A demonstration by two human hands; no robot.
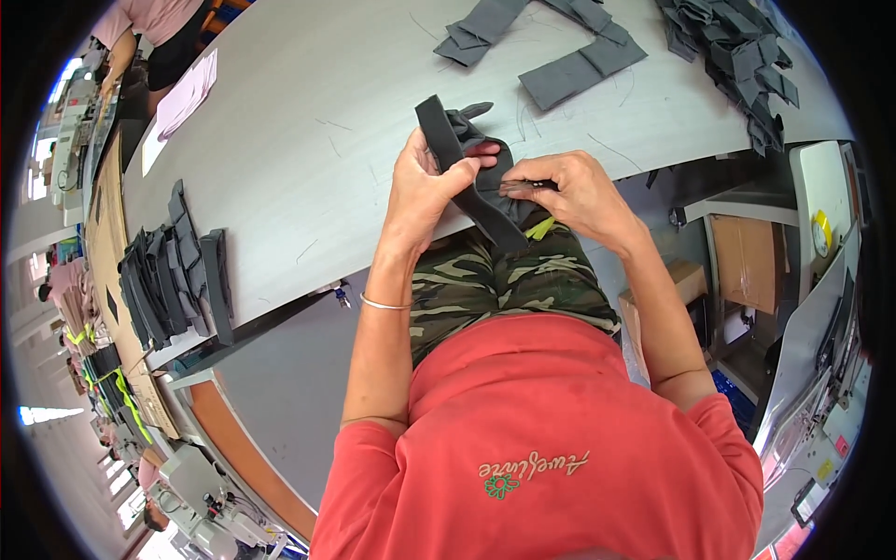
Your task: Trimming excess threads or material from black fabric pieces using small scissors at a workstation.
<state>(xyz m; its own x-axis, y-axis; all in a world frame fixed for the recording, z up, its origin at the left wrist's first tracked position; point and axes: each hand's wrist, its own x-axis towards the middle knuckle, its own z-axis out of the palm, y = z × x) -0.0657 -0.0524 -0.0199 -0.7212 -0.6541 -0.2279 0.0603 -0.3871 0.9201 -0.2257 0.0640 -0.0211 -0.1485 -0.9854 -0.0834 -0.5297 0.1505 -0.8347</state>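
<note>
Garment-sewing workshop, viewed from my working position. My long grey desk [299,159] bears a bundle of dark fabric strips [161,285] at left, a heap of dark cut pieces [747,70] at upper right, and scattered thread ends. A pale machine [191,481], apparently for sewing, stands at lower left. Along the left side, a co-worker [154,23] in pink, more people [75,294] and further workstations indicate shared production; cardboard boxes [747,261] sit to my right.

Open tabletop [289,168] lies between the left hand [422,194] and dark strips [168,280] blocking farther left.
</note>
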